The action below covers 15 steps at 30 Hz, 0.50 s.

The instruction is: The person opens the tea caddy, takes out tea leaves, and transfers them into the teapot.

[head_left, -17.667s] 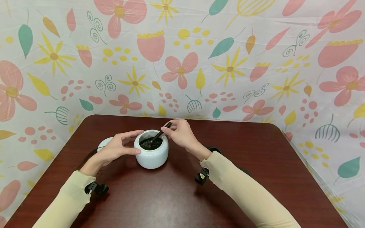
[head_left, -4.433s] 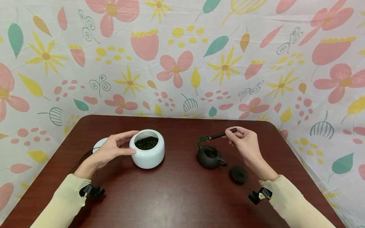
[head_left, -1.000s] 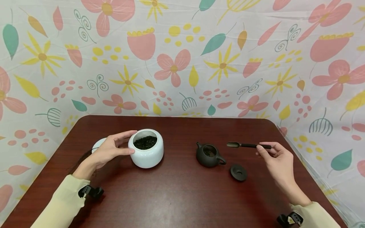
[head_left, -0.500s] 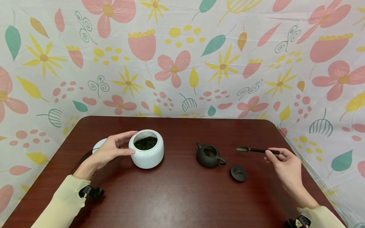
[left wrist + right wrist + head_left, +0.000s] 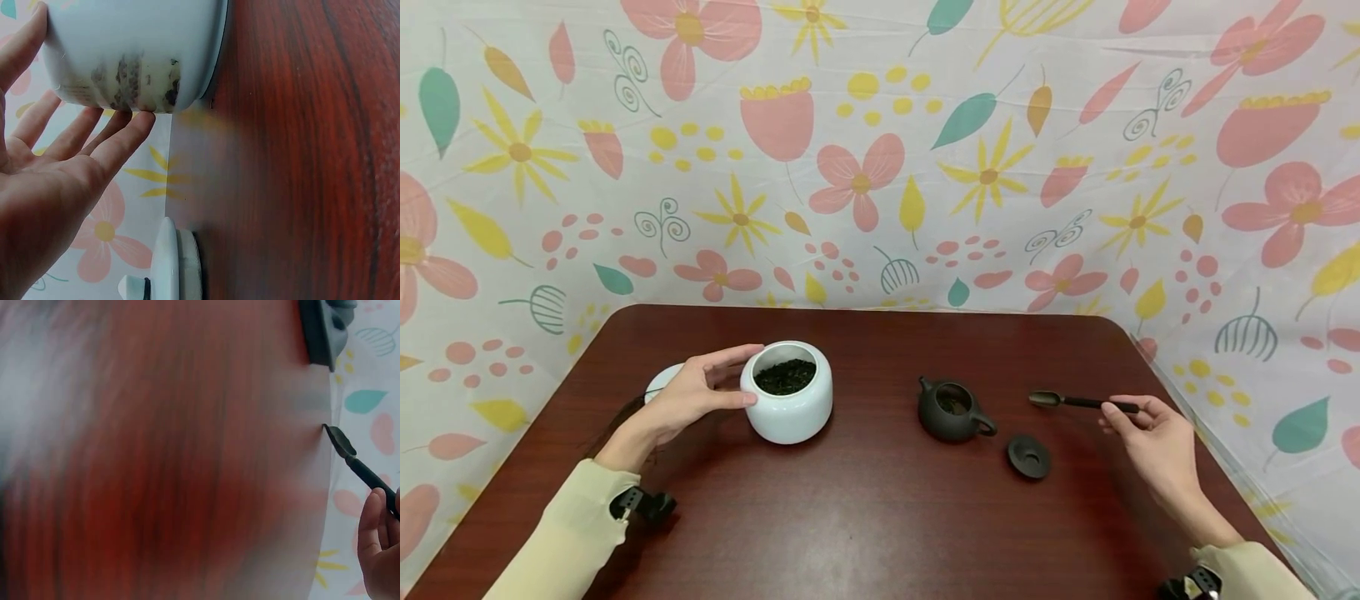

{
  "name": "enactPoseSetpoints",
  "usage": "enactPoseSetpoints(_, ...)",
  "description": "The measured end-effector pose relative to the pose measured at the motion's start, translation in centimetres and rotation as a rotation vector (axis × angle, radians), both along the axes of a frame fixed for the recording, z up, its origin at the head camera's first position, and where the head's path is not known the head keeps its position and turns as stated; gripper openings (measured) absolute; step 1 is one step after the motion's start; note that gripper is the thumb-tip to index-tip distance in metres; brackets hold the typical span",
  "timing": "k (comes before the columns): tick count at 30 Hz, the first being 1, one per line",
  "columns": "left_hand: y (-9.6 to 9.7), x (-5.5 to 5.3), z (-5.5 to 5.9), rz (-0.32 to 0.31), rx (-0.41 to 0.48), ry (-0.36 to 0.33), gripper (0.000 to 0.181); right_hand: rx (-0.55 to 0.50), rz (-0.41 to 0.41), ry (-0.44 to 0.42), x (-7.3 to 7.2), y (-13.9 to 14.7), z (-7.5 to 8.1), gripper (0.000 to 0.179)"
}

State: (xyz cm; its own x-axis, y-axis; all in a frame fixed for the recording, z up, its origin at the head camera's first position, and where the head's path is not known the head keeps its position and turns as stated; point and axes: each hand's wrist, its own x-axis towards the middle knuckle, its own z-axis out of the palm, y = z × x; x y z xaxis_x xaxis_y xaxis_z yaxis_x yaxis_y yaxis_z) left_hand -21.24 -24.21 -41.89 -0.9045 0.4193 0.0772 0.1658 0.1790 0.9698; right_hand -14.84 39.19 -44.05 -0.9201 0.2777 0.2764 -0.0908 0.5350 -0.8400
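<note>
A white jar [image 5: 787, 419] of dark tea leaves [image 5: 785, 377] stands at the left of the middle. My left hand [image 5: 688, 403] holds its left side, thumb on the near wall and fingers toward the far rim. The left wrist view shows the fingertips touching the jar's wall [image 5: 131, 37]. At the right, my right hand [image 5: 1157, 442] pinches the black handle of a small tea scoop [image 5: 1078, 402], its bowl pointing left with no leaves visible on it. Whether the scoop touches the table is unclear. Between them sits a lidless black teapot [image 5: 947, 422], something dark greenish inside.
The round black teapot lid [image 5: 1028, 457] lies on the table just right of the teapot. A white jar lid [image 5: 165, 269] is behind the left hand, partly hidden in the head view. The brown table [image 5: 865, 517] meets a flowered cloth [image 5: 880, 108] at the back.
Earlier the scoop dug in the jar, then hung loaded over the teapot. Its bowl now looks bare, and the right hand has moved right and nearer. The left hand stays at the jar.
</note>
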Motion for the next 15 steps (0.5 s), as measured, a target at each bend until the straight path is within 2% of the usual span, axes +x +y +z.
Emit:
enactPoseSetpoints(8,0.2,-0.2,0.0,-0.002,-0.006,-0.006,0.072,0.308,0.011,0.042,0.4,1.4,-0.5,0.02)
enactPoseSetpoints(15,0.0,-0.2,0.0,0.006,-0.005,-0.008,0.072,0.402,0.005,0.026,0.3,2.4,-1.0,0.018)
